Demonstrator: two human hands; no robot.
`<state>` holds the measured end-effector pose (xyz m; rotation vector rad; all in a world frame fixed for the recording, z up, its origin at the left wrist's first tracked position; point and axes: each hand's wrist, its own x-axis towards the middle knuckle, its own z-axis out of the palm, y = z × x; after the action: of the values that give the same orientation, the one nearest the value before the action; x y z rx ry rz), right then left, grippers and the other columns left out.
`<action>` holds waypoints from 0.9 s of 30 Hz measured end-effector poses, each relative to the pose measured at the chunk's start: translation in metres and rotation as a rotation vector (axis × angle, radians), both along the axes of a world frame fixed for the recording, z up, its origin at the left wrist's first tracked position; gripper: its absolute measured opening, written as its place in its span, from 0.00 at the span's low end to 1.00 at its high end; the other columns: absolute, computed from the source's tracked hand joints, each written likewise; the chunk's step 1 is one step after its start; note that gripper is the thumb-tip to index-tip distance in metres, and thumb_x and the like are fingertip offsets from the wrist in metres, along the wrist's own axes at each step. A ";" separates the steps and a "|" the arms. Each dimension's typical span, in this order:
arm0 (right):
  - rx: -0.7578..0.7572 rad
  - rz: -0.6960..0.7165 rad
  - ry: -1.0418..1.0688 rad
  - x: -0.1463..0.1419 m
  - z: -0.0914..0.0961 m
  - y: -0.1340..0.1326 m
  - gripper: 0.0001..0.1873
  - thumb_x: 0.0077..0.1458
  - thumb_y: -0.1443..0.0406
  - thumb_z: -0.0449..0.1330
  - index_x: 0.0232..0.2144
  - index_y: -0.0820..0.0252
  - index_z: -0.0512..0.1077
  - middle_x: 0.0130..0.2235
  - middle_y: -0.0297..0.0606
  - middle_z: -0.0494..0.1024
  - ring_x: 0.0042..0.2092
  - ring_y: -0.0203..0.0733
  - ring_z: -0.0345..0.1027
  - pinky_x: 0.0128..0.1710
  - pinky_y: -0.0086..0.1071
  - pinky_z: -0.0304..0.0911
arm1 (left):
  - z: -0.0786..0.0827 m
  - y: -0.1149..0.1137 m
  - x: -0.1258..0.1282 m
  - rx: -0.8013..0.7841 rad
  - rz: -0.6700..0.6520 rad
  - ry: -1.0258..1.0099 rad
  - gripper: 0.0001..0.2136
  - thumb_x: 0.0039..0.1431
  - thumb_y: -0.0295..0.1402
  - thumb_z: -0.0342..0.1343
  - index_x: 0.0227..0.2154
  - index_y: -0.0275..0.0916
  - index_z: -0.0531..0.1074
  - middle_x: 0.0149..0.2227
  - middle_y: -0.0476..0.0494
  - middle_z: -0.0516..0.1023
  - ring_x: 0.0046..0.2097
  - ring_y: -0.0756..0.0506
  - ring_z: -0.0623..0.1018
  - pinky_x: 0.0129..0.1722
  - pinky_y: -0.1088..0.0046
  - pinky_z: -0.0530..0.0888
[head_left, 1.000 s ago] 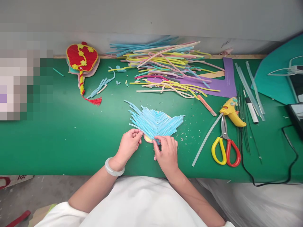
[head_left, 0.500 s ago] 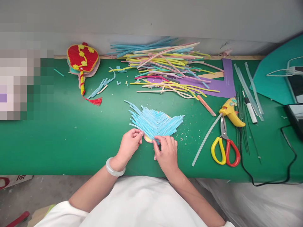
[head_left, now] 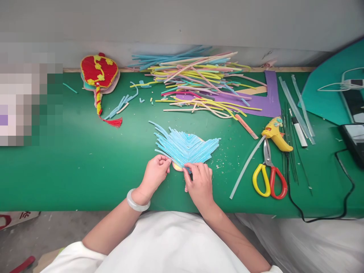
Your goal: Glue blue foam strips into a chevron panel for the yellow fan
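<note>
In front of me lies a leaf-like piece covered with blue pipe cleaners laid in a V pattern, their loose ends fanning out at left and right. A bit of pale yellow and pink backing peeks out at its lower edge. My left hand, with a pale bangle on the wrist, pinches a single blue pipe cleaner at the lower left side. Thumb and index finger of my right hand close on the bottom of the piece, where the stem's other end appears to lie; the fingertips partly hide it.
Behind is a heap of coloured pipe cleaners over purple sheet. A red fan with a tassel lies back left. To the right are a yellow glue gun, scissors, glue sticks, a marker and a black cable.
Both hands keep their grip at nearly the same spots. The view has shifted very slightly; the blue piece shows no clear change.
</note>
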<state>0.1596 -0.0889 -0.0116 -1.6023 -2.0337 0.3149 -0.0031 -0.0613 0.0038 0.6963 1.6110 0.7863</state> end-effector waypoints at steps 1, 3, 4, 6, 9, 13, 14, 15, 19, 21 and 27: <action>0.001 0.000 -0.001 0.000 0.000 0.000 0.07 0.65 0.64 0.57 0.40 0.58 0.74 0.35 0.38 0.74 0.39 0.44 0.64 0.40 0.37 0.55 | 0.000 0.000 0.000 -0.002 -0.001 0.001 0.12 0.52 0.42 0.59 0.28 0.39 0.67 0.15 0.58 0.66 0.14 0.56 0.57 0.14 0.80 0.54; 0.003 0.000 -0.002 0.000 0.000 0.000 0.07 0.65 0.64 0.56 0.40 0.58 0.74 0.35 0.38 0.74 0.39 0.44 0.64 0.40 0.37 0.55 | 0.001 0.000 0.000 -0.003 -0.001 0.003 0.12 0.52 0.42 0.59 0.28 0.39 0.67 0.15 0.58 0.66 0.14 0.56 0.57 0.14 0.80 0.54; 0.003 0.000 -0.002 0.000 0.000 0.000 0.07 0.65 0.64 0.56 0.40 0.58 0.74 0.35 0.38 0.74 0.39 0.44 0.64 0.40 0.37 0.55 | 0.001 0.000 0.000 -0.003 -0.001 0.004 0.12 0.53 0.42 0.59 0.28 0.39 0.67 0.16 0.58 0.66 0.14 0.56 0.57 0.14 0.80 0.54; 0.003 0.001 0.000 0.000 0.000 0.000 0.06 0.65 0.64 0.57 0.40 0.58 0.74 0.35 0.38 0.74 0.39 0.44 0.64 0.40 0.37 0.55 | 0.001 0.001 0.000 -0.002 -0.002 0.004 0.12 0.53 0.42 0.59 0.28 0.39 0.67 0.16 0.58 0.66 0.14 0.56 0.57 0.14 0.80 0.54; 0.000 -0.001 0.003 0.000 0.000 0.000 0.06 0.65 0.64 0.57 0.41 0.58 0.74 0.35 0.38 0.74 0.39 0.44 0.64 0.40 0.37 0.55 | 0.002 0.001 0.001 -0.003 -0.002 0.007 0.12 0.53 0.42 0.59 0.28 0.39 0.67 0.16 0.58 0.65 0.14 0.56 0.57 0.14 0.81 0.54; -0.012 -0.005 -0.002 0.000 0.000 0.000 0.07 0.65 0.64 0.56 0.41 0.58 0.74 0.35 0.39 0.74 0.39 0.45 0.64 0.41 0.37 0.55 | 0.001 0.001 0.001 -0.002 -0.005 0.009 0.12 0.53 0.42 0.59 0.29 0.39 0.67 0.15 0.58 0.65 0.14 0.56 0.57 0.13 0.80 0.54; -0.012 -0.005 -0.002 0.000 0.000 0.000 0.07 0.65 0.64 0.56 0.41 0.58 0.74 0.35 0.39 0.74 0.39 0.45 0.64 0.41 0.37 0.55 | 0.001 0.001 0.001 -0.001 -0.005 0.009 0.12 0.53 0.42 0.59 0.29 0.39 0.67 0.15 0.58 0.65 0.14 0.56 0.57 0.13 0.80 0.54; -0.009 -0.004 -0.001 0.000 0.000 0.000 0.07 0.65 0.64 0.57 0.40 0.58 0.74 0.35 0.38 0.74 0.39 0.44 0.64 0.40 0.37 0.55 | 0.001 0.001 0.001 0.001 -0.005 0.009 0.12 0.53 0.43 0.59 0.29 0.39 0.67 0.16 0.58 0.65 0.14 0.56 0.57 0.13 0.81 0.54; 0.004 -0.005 0.003 -0.001 0.000 0.000 0.06 0.64 0.64 0.58 0.40 0.59 0.74 0.35 0.38 0.74 0.38 0.44 0.64 0.40 0.37 0.55 | 0.000 0.001 0.001 0.017 -0.003 0.008 0.12 0.53 0.42 0.58 0.31 0.39 0.67 0.16 0.58 0.65 0.14 0.56 0.57 0.13 0.81 0.55; -0.001 -0.004 0.003 -0.001 0.000 0.000 0.06 0.64 0.64 0.58 0.41 0.59 0.74 0.35 0.38 0.74 0.39 0.44 0.64 0.40 0.37 0.55 | -0.001 0.001 0.001 0.025 0.000 0.007 0.12 0.53 0.42 0.58 0.31 0.39 0.66 0.16 0.59 0.66 0.14 0.57 0.57 0.14 0.81 0.55; -0.014 -0.007 -0.007 -0.001 0.000 0.000 0.07 0.65 0.64 0.56 0.41 0.58 0.74 0.35 0.38 0.74 0.39 0.44 0.64 0.40 0.37 0.55 | -0.002 0.001 0.001 0.027 -0.003 0.008 0.12 0.53 0.43 0.59 0.32 0.40 0.66 0.16 0.59 0.66 0.14 0.56 0.57 0.14 0.80 0.55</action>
<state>0.1589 -0.0890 -0.0115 -1.6203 -2.0353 0.3216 -0.0022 -0.0603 0.0016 0.7214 1.6093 0.8054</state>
